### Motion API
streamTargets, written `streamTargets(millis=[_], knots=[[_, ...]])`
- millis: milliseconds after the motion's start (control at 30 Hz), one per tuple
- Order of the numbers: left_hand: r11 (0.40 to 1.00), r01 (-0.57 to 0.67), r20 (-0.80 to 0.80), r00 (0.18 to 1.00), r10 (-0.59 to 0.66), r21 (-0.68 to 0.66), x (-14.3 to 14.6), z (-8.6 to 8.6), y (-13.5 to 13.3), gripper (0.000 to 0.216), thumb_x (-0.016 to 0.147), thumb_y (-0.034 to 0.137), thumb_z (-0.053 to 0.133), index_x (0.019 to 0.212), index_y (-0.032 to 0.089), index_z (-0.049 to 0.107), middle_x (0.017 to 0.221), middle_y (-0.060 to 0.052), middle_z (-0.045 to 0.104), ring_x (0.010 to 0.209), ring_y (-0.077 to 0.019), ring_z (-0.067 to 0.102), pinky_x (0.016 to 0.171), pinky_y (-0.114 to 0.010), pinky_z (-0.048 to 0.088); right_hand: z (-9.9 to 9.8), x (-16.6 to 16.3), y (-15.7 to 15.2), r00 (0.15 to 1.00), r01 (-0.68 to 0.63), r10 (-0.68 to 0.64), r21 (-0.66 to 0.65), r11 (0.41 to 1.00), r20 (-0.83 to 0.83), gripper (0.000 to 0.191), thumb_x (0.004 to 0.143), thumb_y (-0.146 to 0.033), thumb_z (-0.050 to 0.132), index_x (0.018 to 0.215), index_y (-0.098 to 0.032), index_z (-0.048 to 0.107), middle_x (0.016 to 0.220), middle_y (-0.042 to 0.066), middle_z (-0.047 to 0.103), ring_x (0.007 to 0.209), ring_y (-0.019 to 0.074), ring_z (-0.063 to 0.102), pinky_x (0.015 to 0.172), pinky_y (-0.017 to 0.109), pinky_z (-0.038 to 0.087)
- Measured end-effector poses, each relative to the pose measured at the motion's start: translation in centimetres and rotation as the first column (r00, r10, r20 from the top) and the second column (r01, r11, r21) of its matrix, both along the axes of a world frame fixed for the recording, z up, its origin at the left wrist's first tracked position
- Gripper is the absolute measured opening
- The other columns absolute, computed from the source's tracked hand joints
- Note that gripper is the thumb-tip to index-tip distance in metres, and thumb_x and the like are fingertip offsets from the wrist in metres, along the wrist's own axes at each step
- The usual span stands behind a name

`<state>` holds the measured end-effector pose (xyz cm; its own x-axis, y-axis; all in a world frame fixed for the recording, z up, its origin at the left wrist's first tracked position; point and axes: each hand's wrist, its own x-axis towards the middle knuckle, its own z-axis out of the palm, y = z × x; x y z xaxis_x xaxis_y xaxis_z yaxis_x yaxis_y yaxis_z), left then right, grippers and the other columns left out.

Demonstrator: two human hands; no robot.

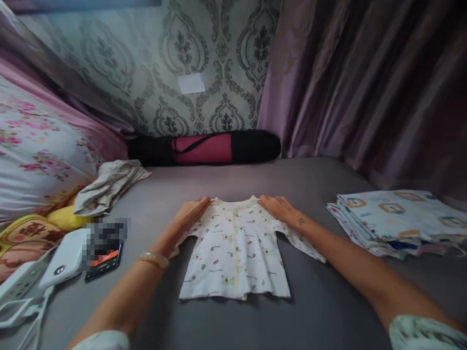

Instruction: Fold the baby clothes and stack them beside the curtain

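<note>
A small white baby shirt (pixel 235 253) with a tiny coloured print lies flat, front up, on the grey bed sheet (pixel 321 311). My left hand (pixel 191 213) rests on its left shoulder, fingers stretched flat, with a pale bangle on that wrist. On the right shoulder my right hand (pixel 279 208) lies flat too, fingers out. Both sleeves are spread under my forearms.
A stack of folded printed cloths (pixel 397 221) sits at the right. At left are a floral pillow (pixel 36 150), a crumpled beige cloth (pixel 109 187), a phone (pixel 104 262), a white power bank (pixel 67 257) and a power strip (pixel 16 287). A black-and-pink roll (pixel 204 147) lies against the wall; curtains hang right.
</note>
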<state>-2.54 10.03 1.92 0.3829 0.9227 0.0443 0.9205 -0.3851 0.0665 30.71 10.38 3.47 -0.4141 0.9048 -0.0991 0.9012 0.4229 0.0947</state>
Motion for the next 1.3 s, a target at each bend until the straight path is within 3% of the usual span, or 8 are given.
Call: streamTargets(millis=[467,633,800,933,1067,1133,1200,1300], knots=[[0.993,-0.113,0.054,0.992,0.111,0.03,-0.6,-0.6,8.6,0.045,0.098,0.047,0.02,0.107,0.023,0.057,0.099,-0.008,0.068,0.081,-0.0227,0.063,0.069,-0.029,0.042,-2.1,-0.8,9.4,0.998,-0.004,0.005,0.016,1.0,-0.066,0.034,0.104,-0.034,0.024,0.117,-0.019,0.053,0.112,0.012,0.067,0.099,0.0244,0.065,0.079,0.032,0.044],[0.996,-0.063,0.187,0.98,0.073,-0.062,-0.1,-0.9,10.0,0.041,0.093,0.048,0.033,0.09,0.02,0.063,0.086,-0.007,0.067,0.076,-0.0197,0.06,0.066,-0.027,0.04,-2.5,-1.1,11.0,0.966,0.007,-0.015,-0.031,0.999,-0.26,0.026,0.099,-0.029,0.039,0.109,-0.018,0.061,0.115,0.012,0.065,0.107,0.0216,0.059,0.086,0.028,0.041],[0.965,-0.174,0.261,0.939,0.223,-0.197,1.5,-0.9,11.7,0.04,0.088,0.049,0.04,0.08,0.018,0.065,0.071,-0.005,0.065,0.069,-0.0187,0.057,0.063,-0.027,0.04,-2.0,-3.2,11.9,0.919,0.068,-0.14,-0.201,0.977,-0.369,0.039,0.1,-0.039,0.034,0.1,-0.016,0.065,0.103,0.011,0.07,0.092,0.0202,0.063,0.075,0.025,0.041],[0.977,-0.205,0.24,0.947,0.214,-0.062,2.4,-1.6,11.8,0.035,0.092,0.036,0.034,0.086,0.017,0.062,0.081,-0.008,0.066,0.076,-0.0186,0.058,0.071,-0.029,0.043,-2.5,-4.7,11.1,0.904,0.179,-0.189,-0.063,0.982,-0.383,0.037,0.101,-0.035,0.032,0.108,-0.016,0.063,0.114,0.012,0.067,0.104,0.0216,0.06,0.083,0.026,0.04],[0.983,-0.18,0.169,0.971,0.171,0.036,2.5,-2.4,10.9,0.034,0.098,0.033,0.03,0.1,0.013,0.058,0.101,-0.015,0.064,0.095,-0.0227,0.058,0.085,-0.034,0.042,-2.9,-4.7,10.5,0.932,0.116,-0.089,0.057,0.992,-0.352,0.036,0.101,-0.034,0.032,0.112,-0.015,0.061,0.119,0.014,0.063,0.111,0.0234,0.057,0.092,0.029,0.039],[0.976,-0.211,0.099,0.974,0.206,0.049,2.8,-2.3,10.3,0.032,0.097,0.032,0.033,0.107,0.012,0.055,0.109,-0.018,0.061,0.104,-0.027,0.056,0.089,-0.039,0.04,-2.5,-3.6,10.7,0.919,0.112,-0.105,-0.003,0.994,-0.381,0.041,0.101,-0.038,0.03,0.111,-0.015,0.062,0.119,0.015,0.064,0.111,0.0236,0.058,0.091,0.029,0.04],[0.961,-0.247,0.075,0.968,0.239,0.122,3.4,-1.8,9.6,0.033,0.096,0.033,0.036,0.117,0.012,0.052,0.118,-0.02,0.057,0.111,-0.0313,0.052,0.092,-0.044,0.038,-1.7,-1.5,10.7,0.884,0.186,-0.224,-0.131,0.974,-0.411,0.051,0.102,-0.043,0.022,0.106,-0.015,0.065,0.112,0.015,0.067,0.106,0.0236,0.061,0.086,0.028,0.043],[0.964,-0.196,0.117,0.977,0.176,0.183,5.5,-0.7,8.6,0.035,0.095,0.029,0.035,0.124,0.016,0.05,0.122,-0.017,0.058,0.115,-0.0314,0.051,0.095,-0.046,0.037,-0.6,2.7,9.2,0.818,0.348,-0.448,-0.308,0.885,-0.361,0.061,0.101,-0.049,0.019,0.085,-0.015,0.068,0.088,0.014,0.071,0.09,0.0235,0.067,0.077,0.029,0.046]])
